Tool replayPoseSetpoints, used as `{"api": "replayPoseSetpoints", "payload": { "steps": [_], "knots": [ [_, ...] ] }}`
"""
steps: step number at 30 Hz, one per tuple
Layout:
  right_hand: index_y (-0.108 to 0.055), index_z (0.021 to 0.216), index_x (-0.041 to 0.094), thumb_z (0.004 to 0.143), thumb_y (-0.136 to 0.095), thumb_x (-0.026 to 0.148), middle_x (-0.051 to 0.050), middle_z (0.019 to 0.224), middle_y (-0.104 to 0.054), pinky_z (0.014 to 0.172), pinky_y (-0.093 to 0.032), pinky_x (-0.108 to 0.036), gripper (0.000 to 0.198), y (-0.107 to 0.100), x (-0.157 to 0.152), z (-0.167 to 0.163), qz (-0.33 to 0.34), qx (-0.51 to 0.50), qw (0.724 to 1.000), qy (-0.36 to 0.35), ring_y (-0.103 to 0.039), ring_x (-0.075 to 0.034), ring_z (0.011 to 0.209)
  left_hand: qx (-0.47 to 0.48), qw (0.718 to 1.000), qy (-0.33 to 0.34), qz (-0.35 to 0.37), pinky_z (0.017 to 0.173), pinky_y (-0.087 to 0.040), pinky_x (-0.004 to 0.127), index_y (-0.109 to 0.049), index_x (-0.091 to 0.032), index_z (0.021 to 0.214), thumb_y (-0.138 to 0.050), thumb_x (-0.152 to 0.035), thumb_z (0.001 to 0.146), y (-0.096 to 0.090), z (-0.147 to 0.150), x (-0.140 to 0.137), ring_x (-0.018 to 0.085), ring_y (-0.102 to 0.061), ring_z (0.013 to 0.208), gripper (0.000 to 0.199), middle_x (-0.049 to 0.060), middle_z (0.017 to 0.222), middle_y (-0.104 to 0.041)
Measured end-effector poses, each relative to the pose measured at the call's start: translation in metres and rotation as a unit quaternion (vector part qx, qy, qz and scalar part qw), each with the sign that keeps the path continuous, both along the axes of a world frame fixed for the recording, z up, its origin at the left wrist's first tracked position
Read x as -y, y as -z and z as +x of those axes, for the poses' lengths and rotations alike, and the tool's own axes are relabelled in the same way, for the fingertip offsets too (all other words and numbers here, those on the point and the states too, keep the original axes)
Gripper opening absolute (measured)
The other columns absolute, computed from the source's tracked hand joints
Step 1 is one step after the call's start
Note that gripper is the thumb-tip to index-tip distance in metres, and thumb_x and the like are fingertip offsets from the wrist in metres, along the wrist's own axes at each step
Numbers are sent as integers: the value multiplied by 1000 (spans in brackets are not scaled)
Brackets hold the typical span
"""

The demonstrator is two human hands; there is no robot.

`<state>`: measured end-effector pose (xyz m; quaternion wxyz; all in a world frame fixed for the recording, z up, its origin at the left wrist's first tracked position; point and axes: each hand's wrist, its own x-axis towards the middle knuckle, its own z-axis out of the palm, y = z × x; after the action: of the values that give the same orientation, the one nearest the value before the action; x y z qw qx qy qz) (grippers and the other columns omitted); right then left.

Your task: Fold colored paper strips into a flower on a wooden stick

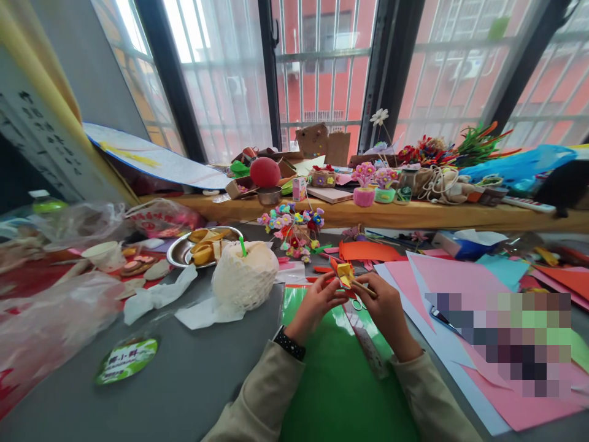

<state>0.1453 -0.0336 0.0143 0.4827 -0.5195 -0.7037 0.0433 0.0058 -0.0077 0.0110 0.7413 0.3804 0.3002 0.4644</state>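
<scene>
A small folded paper piece (345, 274) in yellow and orange, shaped somewhat like a flower, is held up between both hands. My left hand (317, 302) pinches it at its left side, thumb and fingers bent around it. From the right, my right hand (383, 308) grips a thin brown stick (363, 288) whose tip meets the paper; whether the two are joined I cannot tell. Below the hands lies a glossy green sheet (317, 380), with a clear ruler (367, 344) slanting across it. Part of a pair of light-handled scissors (358, 304) shows beneath the fingers.
Pink and white paper sheets (427, 319) cover the right side. At left stand a foam-netted coconut (246, 276) with a green straw and a metal bowl (172, 253) of peels. Small colourful flowers (294, 227) stand ahead, before a crowded window ledge (221, 212).
</scene>
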Motion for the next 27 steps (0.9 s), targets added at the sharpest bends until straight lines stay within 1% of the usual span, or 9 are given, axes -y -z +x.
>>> {"api": "replayPoseSetpoints", "payload": {
  "steps": [5, 9, 11, 13, 16, 19, 23, 27],
  "knots": [
    [-54, 72, 19, 76, -49, 27, -2, 69, -57, 55, -41, -23, 10, -2, 2, -5, 35, 9, 999, -23, -53, -13, 61, 13, 1000, 13, 10, 68, -47, 27, -45, -16, 100, -59, -27, 68, 1, -3, -1, 10, -59, 63, 36, 2, 80, -57],
    [-54, 72, 20, 77, -48, 25, -2, 70, -56, 57, -43, -23, 9, -3, 4, -8, 45, 9, 998, -46, -55, -14, 64, 22, 999, 22, 11, 61, -47, 23, -48, -17, 100, -63, -29, 64, 1, -5, -1, 5, -52, 54, 42, -1, 72, -54],
    [-54, 71, 20, 76, -48, 25, -2, 69, -55, 57, -43, -23, 9, -2, 4, -9, 42, 11, 997, -57, -55, -14, 65, 22, 999, 24, 3, 60, -47, 22, -50, -17, 99, -63, -29, 63, 0, -6, -1, 2, -47, 48, 40, -3, 66, -52],
    [-54, 71, 19, 76, -49, 25, -2, 69, -55, 57, -43, -22, 9, -2, 4, -10, 44, 13, 997, -59, -55, -14, 64, 21, 1000, 23, -2, 59, -47, 22, -51, -17, 99, -63, -28, 64, -1, -6, 0, 2, -45, 47, 38, -4, 64, -51],
    [-53, 72, 18, 77, -48, 22, -3, 70, -55, 57, -43, -22, 8, -2, 4, -11, 59, 21, 997, -41, -54, -13, 63, 19, 1000, 20, -7, 56, -46, 20, -51, -17, 100, -61, -27, 65, -2, -6, 0, 5, -51, 53, 38, 0, 75, -56],
    [-53, 75, 19, 76, -49, 24, -3, 72, -55, 60, -44, -22, 7, -2, 5, -11, 69, 37, 996, -35, -55, -13, 66, 17, 1000, 15, -8, 53, -45, 20, -52, -17, 98, -60, -28, 66, -2, -5, -1, 8, -54, 59, 35, 4, 85, -58],
    [-55, 80, 19, 77, -49, 24, -4, 76, -57, 62, -44, -23, 8, -1, 6, -13, 75, 51, 996, -24, -57, -14, 70, 17, 1000, 15, 0, 53, -45, 18, -52, -18, 95, -58, -27, 67, 1, -4, -2, 7, -55, 58, 30, 4, 83, -58],
    [-57, 79, 19, 78, -47, 21, -4, 75, -59, 62, -45, -23, 11, 1, 6, -14, 99, 70, 993, -6, -57, -14, 70, 21, 1000, 11, 2, 57, -46, 19, -53, -18, 93, -58, -27, 68, 3, -4, -3, 7, -56, 58, 27, 3, 82, -58]
  ]
}}
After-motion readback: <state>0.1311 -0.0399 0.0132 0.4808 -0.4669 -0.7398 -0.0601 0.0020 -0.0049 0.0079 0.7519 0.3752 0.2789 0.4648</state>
